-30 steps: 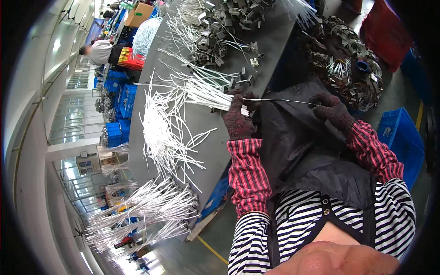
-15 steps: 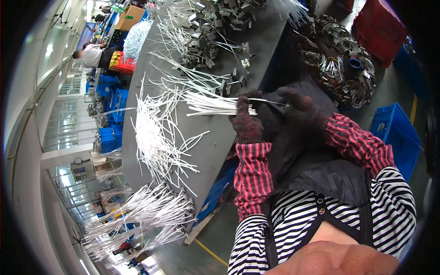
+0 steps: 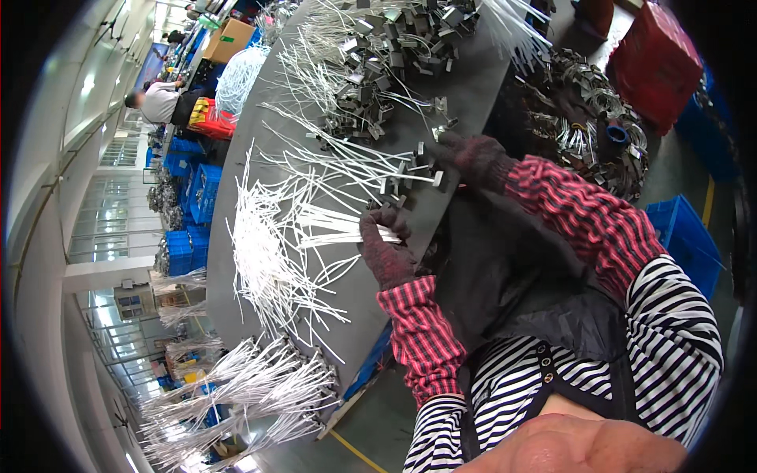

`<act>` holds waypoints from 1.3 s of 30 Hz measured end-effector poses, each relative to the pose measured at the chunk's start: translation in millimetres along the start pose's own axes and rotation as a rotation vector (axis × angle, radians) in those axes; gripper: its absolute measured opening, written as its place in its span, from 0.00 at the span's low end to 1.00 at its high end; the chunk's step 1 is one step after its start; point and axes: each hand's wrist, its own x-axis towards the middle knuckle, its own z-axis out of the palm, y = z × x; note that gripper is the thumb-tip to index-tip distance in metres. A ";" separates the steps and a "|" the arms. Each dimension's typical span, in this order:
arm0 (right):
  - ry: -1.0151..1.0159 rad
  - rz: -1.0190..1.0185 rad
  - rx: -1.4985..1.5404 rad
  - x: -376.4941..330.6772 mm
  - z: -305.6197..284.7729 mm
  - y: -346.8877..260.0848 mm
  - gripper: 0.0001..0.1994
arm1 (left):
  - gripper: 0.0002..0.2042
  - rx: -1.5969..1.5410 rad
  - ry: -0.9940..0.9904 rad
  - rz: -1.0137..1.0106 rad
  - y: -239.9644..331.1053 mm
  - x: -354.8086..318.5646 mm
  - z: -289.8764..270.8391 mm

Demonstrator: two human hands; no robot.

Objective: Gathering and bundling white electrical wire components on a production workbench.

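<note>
My left hand (image 3: 386, 244), in a dark glove, is closed around a bundle of white tube-like wires (image 3: 323, 225) above the grey table. The wires' cut ends stick out by my fingers, and their length runs left toward a loose heap of white wires (image 3: 264, 244). My right hand (image 3: 477, 160), gloved too, is at the table's right edge, beside small metal-ended parts (image 3: 444, 128). Its fingertips are dark and blurred, so I cannot make out a grip. Between my hands lie white wires with dark block ends (image 3: 402, 180).
A large pile of wired metal blocks (image 3: 394, 63) covers the far table. Bundled white wires (image 3: 244, 394) hang over the left corner. Coiled wired parts (image 3: 587, 118) lie at the right, near a red covered stack (image 3: 654, 67) and a blue crate (image 3: 682, 240). Another person (image 3: 162, 101) sits far left.
My right hand has moved from in front of my body, with a thin wire, up and left to the metal-ended parts. My left hand has moved left and nearer with its bundle.
</note>
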 end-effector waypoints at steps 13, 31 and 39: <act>-0.084 -0.067 0.473 -72.6 -22.9 -1.6 0.14 | 0.10 0.489 -0.324 0.293 -28.5 -22.2 42.9; 0.075 1.309 0.669 -485.9 -127.7 69.5 0.13 | 0.13 -0.369 -0.149 -0.168 -103.9 22.2 150.2; 0.285 1.421 0.722 -560.1 -126.5 94.3 0.08 | 0.15 -0.415 -0.187 -0.032 -90.2 25.2 130.4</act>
